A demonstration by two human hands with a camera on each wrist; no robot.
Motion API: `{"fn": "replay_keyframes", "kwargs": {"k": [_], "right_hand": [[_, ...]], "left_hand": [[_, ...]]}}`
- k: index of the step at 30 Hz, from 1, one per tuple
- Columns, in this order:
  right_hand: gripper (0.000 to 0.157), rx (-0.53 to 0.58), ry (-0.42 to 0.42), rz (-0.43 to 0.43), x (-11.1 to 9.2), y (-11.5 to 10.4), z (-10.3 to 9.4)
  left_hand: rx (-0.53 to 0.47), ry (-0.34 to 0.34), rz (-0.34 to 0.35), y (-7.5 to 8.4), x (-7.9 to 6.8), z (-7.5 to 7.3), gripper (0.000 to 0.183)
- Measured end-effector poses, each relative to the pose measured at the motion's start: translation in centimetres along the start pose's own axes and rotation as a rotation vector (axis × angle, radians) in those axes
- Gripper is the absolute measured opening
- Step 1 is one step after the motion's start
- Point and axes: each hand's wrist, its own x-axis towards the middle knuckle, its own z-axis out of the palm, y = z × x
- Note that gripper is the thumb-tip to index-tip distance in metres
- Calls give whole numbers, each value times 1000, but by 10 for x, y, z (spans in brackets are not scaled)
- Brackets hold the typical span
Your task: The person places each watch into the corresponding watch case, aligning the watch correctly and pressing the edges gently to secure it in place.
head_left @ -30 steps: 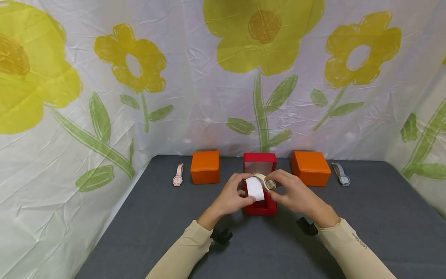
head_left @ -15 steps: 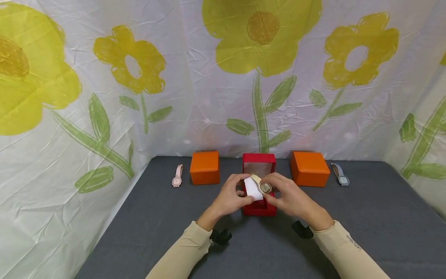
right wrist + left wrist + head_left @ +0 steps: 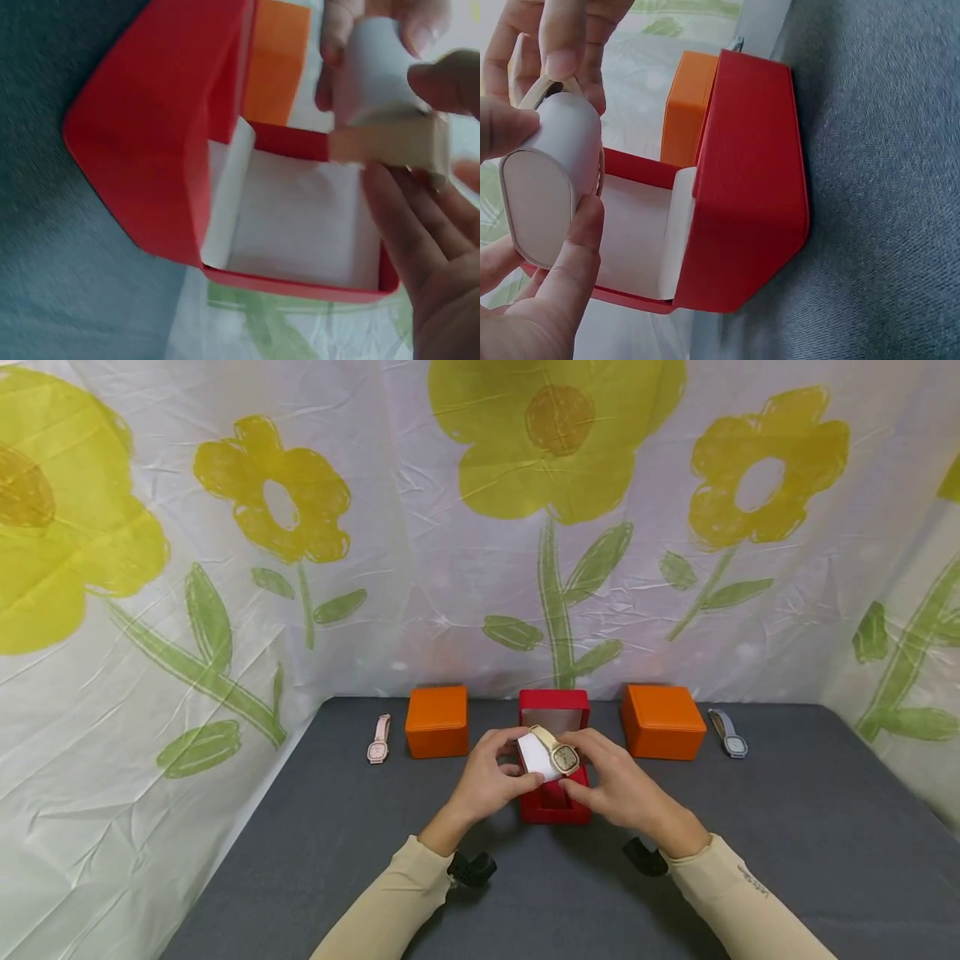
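My left hand [image 3: 486, 783] grips a white watch cushion [image 3: 534, 757] by its free end, thumb and fingers on either side. Over the cushion's right part sits a cream-strapped watch [image 3: 566, 759] with a gold square-shaped case, which my right hand [image 3: 630, 787] pinches at thumb and fingertips. In the right wrist view the strap [image 3: 379, 142] passes across the cushion [image 3: 371, 67]. The left wrist view shows the cushion's flat oval end [image 3: 538, 206] toward the camera. Both are held above the red watch box [image 3: 553, 817], whose lid stands up with a white lining.
Behind, an orange box [image 3: 437, 723] stands to the left and another orange box [image 3: 663, 723] to the right. A pink watch [image 3: 378, 750] lies at far left, a grey-blue watch [image 3: 733, 744] at far right. The dark grey table [image 3: 315, 860] meets a flower-printed curtain [image 3: 420, 568].
My right hand has moved left with the watch, so the strap now overlaps more of the cushion. The cushion has tilted and risen slightly in my left hand.
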Motion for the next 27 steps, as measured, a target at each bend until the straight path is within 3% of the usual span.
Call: {"fn": "replay_keyframes", "kwargs": {"k": [3, 10, 15, 21, 27], "right_hand": [[53, -9, 39, 20, 0, -1, 4], [55, -18, 60, 49, -1, -2, 10], [58, -23, 73, 43, -1, -1, 12], [59, -41, 114, -31, -3, 1, 12], [57, -67, 162, -89, -4, 5, 13]], "left_hand": [[-9, -2, -1, -1, 1, -1, 62], [-29, -6, -34, -36, 11, 1, 66], [-46, -16, -29, -37, 10, -1, 65], [-66, -51, -26, -34, 10, -4, 70], [-56, -39, -31, -31, 11, -2, 69]]}}
